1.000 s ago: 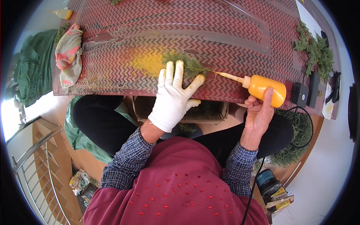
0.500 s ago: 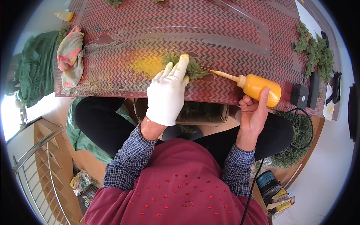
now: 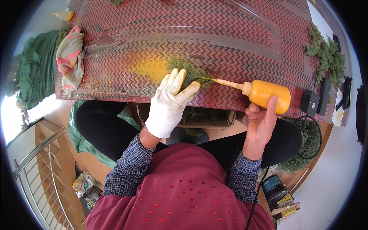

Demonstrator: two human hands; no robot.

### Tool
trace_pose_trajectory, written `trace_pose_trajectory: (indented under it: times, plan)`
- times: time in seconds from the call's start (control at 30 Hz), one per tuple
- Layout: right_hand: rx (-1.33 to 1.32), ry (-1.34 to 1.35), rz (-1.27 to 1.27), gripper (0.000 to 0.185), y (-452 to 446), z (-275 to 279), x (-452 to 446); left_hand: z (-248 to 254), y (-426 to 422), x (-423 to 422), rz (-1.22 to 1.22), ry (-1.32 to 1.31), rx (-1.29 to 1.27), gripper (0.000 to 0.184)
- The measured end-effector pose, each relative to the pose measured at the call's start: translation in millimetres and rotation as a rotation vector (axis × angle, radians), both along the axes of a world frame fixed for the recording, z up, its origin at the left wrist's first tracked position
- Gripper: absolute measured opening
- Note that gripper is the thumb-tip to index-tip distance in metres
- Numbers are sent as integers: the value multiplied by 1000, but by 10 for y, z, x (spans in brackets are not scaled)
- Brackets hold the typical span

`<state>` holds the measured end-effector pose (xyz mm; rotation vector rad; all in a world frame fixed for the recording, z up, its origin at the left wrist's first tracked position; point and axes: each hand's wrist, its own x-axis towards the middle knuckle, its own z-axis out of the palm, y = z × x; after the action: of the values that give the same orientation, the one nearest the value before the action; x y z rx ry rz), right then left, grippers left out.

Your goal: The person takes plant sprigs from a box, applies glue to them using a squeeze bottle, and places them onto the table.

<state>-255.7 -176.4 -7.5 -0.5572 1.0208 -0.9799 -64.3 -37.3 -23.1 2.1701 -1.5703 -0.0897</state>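
My left hand [image 3: 168,103], in a white glove with yellow-stained fingertips, rests on a green fir sprig [image 3: 191,73] near the table's front edge. Its fingers are spread over the sprig, and whether they pinch it cannot be made out. My right hand [image 3: 262,120], bare, is wrapped round a yellow squeeze bottle [image 3: 270,96] lying on its side in the air. The bottle's long nozzle points left, its tip at the sprig's right end. Yellow stains [image 3: 151,68] cover the cloth left of the sprig.
A stained rag [image 3: 71,61] lies at the table's left edge, below a second bottle [image 3: 65,15]. More greenery [image 3: 326,57] and a black device [image 3: 309,102] are at the right. An open cardboard box [image 3: 209,122] holding greenery stands under the front edge.
My left hand has shifted down, its index finger coming off the far side of the sprig to its near side. The bottle in my right hand has moved slightly right and down, its nozzle levelling.
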Motion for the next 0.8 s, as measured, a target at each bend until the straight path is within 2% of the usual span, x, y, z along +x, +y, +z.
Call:
trace_pose_trajectory:
  times: [0.53,0.7,0.77,0.8]
  plan:
    - [-120,44,31,34,5,-15,42,-51,3,1,-10,-61,-18,38]
    - [-105,-7,-8,37,-144,210,-115,105,-68,82,27,-46,-39,52]
    - [-112,-66,-11,38,-241,305,-196,111,-154,178,10,-138,-91,54]
    - [-124,-97,21,35,-281,394,-228,117,-194,218,-21,-168,-26,52]
